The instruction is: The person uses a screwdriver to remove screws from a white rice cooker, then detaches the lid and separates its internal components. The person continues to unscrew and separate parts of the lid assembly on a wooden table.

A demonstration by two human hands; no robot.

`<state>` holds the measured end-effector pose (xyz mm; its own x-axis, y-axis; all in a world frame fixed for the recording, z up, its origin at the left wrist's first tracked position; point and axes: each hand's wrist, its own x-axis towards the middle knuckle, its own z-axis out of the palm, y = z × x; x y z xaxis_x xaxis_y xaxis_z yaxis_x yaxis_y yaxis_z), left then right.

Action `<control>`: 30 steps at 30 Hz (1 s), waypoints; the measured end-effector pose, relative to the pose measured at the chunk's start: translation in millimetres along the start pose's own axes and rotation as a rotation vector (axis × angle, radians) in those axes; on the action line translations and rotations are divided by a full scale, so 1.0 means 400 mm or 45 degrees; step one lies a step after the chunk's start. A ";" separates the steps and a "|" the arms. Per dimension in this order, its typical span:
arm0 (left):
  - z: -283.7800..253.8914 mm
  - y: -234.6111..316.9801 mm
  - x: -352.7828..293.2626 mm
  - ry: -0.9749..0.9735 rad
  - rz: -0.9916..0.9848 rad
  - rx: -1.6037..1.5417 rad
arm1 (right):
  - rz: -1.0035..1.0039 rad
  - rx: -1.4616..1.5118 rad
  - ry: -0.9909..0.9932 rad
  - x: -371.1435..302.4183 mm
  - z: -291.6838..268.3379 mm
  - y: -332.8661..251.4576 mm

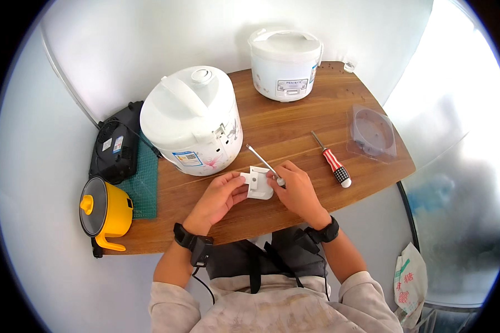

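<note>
Between my hands, above the table's near edge, is a small white plastic cover (259, 191) with a dark round spot near its top. My left hand (221, 198) pinches its left side between thumb and fingers. My right hand (298, 190) is closed around the pale handle of a screwdriver (261, 158), whose metal shaft slants up and left, its tip apart from the cover. The right fingertips also meet the cover's right edge. Just beyond the left hand stands a large white rice cooker (205, 145), lid down, with uncovered slots and holes on its front.
A smaller white rice cooker (286, 64) stands at the back. On the right lie a red-striped screwdriver (334, 166) and a clear plastic tray (372, 133). On the left are a yellow pot (116, 208), a green cutting mat (146, 188) and a black device (119, 144).
</note>
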<state>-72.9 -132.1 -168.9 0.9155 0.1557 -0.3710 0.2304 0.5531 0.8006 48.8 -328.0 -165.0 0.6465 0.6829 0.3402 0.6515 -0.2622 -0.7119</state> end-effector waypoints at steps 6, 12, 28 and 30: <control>0.005 -0.006 0.006 -0.049 -0.018 0.076 | 0.051 -0.108 -0.029 -0.006 0.002 0.014; 0.023 -0.021 0.044 -0.096 -0.015 0.144 | 0.088 -0.255 -0.011 -0.003 -0.003 0.040; 0.001 0.111 -0.106 -0.083 0.330 0.844 | 0.248 -0.588 0.071 0.048 -0.069 0.128; -0.002 0.160 -0.165 -0.005 0.382 0.873 | 0.242 -0.662 0.055 0.066 -0.078 0.148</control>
<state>-118.8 -106.4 -93.7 0.9722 0.2162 -0.0898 0.1233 -0.1472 0.9814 116.9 -346.6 -179.1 0.7802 0.5651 0.2684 0.6251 -0.6875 -0.3696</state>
